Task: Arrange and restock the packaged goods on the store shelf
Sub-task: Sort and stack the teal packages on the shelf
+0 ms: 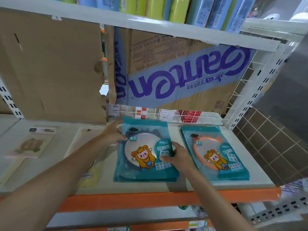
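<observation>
A teal packet with a dark-rimmed mirror (141,152) lies flat on the white shelf (175,185), on top of a small stack of like packets. My left hand (113,132) holds its upper left edge, thumb on top. My right hand (176,153) presses on its right side, fingers over the label. A second teal packet with an orange-rimmed mirror (215,152) lies apart to the right, untouched.
Cardboard sheets (50,67) line the shelf back, one printed in purple and blue (183,74). Pale flat packets (31,144) lie on the left. Small red-and-white boxes (190,115) show behind a wire grid. Green and blue packs (166,9) stand on the upper shelf. An orange rail (150,199) edges the front.
</observation>
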### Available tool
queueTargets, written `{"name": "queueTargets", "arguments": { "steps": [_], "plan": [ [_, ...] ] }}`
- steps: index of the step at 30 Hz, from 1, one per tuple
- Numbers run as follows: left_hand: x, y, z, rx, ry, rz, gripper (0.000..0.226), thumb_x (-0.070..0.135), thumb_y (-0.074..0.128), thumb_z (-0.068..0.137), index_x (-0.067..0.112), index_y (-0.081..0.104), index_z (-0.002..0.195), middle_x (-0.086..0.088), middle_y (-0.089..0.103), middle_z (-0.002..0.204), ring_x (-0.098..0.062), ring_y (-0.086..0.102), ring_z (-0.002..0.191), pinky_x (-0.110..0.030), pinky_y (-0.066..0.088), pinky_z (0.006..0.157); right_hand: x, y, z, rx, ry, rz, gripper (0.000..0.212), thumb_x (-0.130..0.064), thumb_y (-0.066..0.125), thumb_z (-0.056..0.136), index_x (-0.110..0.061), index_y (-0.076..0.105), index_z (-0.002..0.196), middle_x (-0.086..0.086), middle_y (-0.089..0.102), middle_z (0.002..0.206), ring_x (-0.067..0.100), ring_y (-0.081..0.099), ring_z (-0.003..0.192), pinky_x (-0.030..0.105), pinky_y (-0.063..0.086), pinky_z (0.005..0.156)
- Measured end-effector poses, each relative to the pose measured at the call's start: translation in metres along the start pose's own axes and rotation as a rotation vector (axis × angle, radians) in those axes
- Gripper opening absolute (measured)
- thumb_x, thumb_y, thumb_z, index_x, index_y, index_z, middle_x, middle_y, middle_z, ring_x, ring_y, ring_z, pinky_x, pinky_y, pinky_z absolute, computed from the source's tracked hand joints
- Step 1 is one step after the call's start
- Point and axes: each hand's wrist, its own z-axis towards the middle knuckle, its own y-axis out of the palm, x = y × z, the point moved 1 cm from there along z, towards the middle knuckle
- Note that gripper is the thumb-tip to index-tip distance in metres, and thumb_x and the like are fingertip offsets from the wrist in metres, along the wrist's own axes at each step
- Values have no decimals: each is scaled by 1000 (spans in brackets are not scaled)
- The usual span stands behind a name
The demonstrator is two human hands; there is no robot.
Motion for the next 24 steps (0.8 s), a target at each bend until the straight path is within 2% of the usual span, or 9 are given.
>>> {"name": "queueTargets", "arguments": {
  "steps": [3, 7, 9, 11, 14, 19, 24],
  "plan": [
    [-3, -2, 2, -17, -33, -2, 77, -17, 63, 73, 10, 34, 139, -7, 60, 91, -20, 59, 78, -33, 52, 62, 5, 4, 3, 3, -7, -19, 52, -22, 77, 74, -18, 53, 120, 4, 66, 106, 21, 62, 97, 36, 51, 84],
    [-10, -1, 6, -7, -30, 0, 72, -16, 62, 74, 5, 36, 137, -15, 62, 106, -23, 60, 83, -29, 49, 60, 13, 7, 9, 61, 8, -110, 53, -36, 77, 72, -13, 55, 115, 8, 62, 107, 25, 61, 96, 40, 51, 82],
    [-12, -1, 7, 9, -47, -13, 68, -16, 60, 75, 4, 37, 135, -16, 62, 109, -29, 61, 91, -31, 50, 65, 17, 8, 11, 61, 51, -156, 49, -42, 75, 72, -12, 56, 107, 6, 62, 107, 22, 61, 94, 37, 52, 79],
    [-11, 0, 8, 16, -60, 24, 65, -15, 61, 75, 3, 39, 134, -21, 58, 119, -35, 59, 102, -37, 50, 76, 20, 9, 12, 35, 72, -174, 45, -46, 73, 73, -14, 60, 103, 4, 62, 108, 19, 61, 92, 32, 51, 75],
    [-7, 3, 6, 48, -58, 174, 62, -10, 65, 74, 3, 44, 131, -18, 56, 124, -32, 55, 106, -37, 46, 87, 22, 11, 11, 27, 67, -163, 45, -46, 72, 74, -16, 61, 106, 2, 61, 110, 18, 60, 95, 33, 51, 78],
    [-13, 12, 1, 71, -49, 269, 66, -4, 72, 70, 5, 46, 129, -15, 55, 127, -32, 53, 115, -41, 46, 95, 24, 12, 12, 18, 38, -177, 46, -49, 72, 73, -16, 63, 103, 4, 61, 108, 19, 61, 92, 33, 52, 76],
    [-15, 17, -4, 128, -55, 348, 80, 3, 73, 72, 4, 33, 141, -15, 42, 140, -31, 44, 125, -38, 39, 99, 24, 11, 12, 11, 19, -152, 40, -45, 72, 74, -16, 65, 100, 5, 61, 108, 20, 61, 92, 32, 51, 75]
  ]
}}
